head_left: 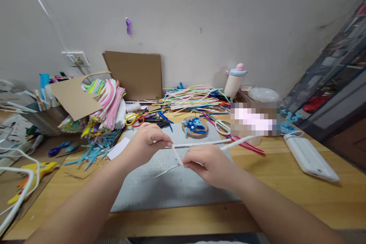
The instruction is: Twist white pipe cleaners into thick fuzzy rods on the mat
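Note:
Over a grey mat [143, 190], my left hand [147, 145] pinches the upper end of a short white pipe cleaner [177, 155]. The lower end sits in the closed fingertips of my right hand [210, 164]. A thin pale wire-like piece [167, 170] sticks out leftward near the right fingertips; whether it joins the pipe cleaner I cannot tell. Just behind my hands lies a long white pipe cleaner [203, 143], partly hidden by them. Beyond it, a blue flower-like ornament [194, 124] rests on a round wooden base [195, 134].
Colourful pipe cleaners [194, 98] are heaped at the back, with bundled ones [105, 103] at left. Scissors [135, 119] and white-handled scissors [223, 126] lie behind the mat. A yellow glue gun [34, 181] is far left, a white power bank-like device [311, 158] right, a bottle [233, 84] by the wall.

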Available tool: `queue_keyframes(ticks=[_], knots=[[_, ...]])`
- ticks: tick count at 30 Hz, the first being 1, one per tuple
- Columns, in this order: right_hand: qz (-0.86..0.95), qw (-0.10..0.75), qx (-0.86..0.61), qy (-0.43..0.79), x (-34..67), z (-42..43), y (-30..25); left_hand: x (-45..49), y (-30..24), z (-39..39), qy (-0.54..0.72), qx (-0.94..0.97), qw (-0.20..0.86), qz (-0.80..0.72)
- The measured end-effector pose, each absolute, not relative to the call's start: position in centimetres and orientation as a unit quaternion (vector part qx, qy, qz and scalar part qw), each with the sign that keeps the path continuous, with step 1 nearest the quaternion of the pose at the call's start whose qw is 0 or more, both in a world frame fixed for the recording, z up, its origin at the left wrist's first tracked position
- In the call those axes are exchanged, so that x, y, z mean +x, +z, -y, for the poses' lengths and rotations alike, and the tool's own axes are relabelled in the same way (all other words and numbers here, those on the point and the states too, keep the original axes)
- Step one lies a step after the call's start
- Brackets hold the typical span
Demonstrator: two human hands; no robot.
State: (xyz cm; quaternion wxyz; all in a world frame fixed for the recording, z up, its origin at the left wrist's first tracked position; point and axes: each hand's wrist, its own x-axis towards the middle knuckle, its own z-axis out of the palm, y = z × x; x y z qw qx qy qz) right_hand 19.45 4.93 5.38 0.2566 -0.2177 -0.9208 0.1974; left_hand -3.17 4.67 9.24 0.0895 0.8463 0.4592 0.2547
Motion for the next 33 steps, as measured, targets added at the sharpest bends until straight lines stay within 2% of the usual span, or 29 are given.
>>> queue_keyframes(ticks=[8,11,14,16,19,23,27,33], knots=[[0.815,0.357,-0.288,0.354,19.5,-5.0,5.0,-0.6,3.3,-5.0,0.315,0.760,0.239,-0.516],[0.768,0.422,-0.326,0.356,19.4,-5.5,4.3,1.2,2.1,-3.1,0.305,0.768,0.205,-0.525],[0.762,0.467,-0.350,0.281,19.5,-6.2,3.8,2.3,2.3,-0.9,0.259,0.804,0.092,-0.528],[0.791,0.451,-0.362,0.200,19.6,-6.5,3.7,2.7,3.0,0.3,0.230,0.822,0.008,-0.521],[0.845,0.376,-0.369,0.089,19.8,-6.6,3.8,2.4,4.8,1.1,0.212,0.840,-0.087,-0.493],[0.907,0.264,-0.328,0.014,19.8,-6.2,4.0,0.7,8.1,0.4,0.185,0.850,-0.127,-0.476],[0.941,0.227,-0.248,0.040,19.8,-5.7,4.4,-1.5,10.2,-2.0,0.166,0.864,-0.067,-0.470],[0.922,0.291,-0.157,0.200,19.7,-4.9,5.4,-2.5,8.2,-5.1,0.198,0.855,0.108,-0.467]])
